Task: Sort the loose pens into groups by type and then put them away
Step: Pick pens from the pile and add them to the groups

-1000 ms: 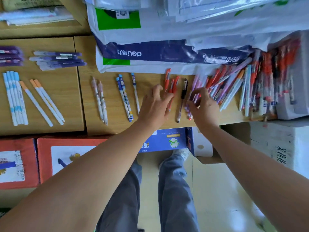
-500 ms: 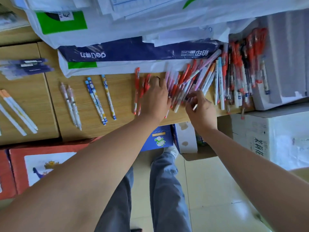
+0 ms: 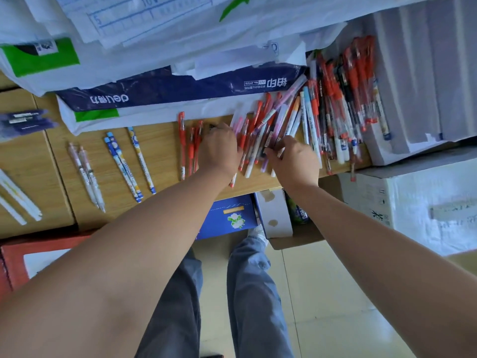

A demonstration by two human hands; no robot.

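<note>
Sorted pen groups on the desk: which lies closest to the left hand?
The red pens, lying right beside the left hand. The blue patterned pens and the pink-white pair lie farther left.

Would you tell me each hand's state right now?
Left hand: curled over red pens; grip cannot be told.
Right hand: reaching into mixed pen pile; cannot tell.

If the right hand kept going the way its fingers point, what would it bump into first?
The loose heap of red, pink and white plastic pens; the right hand seems to touch it.
</note>
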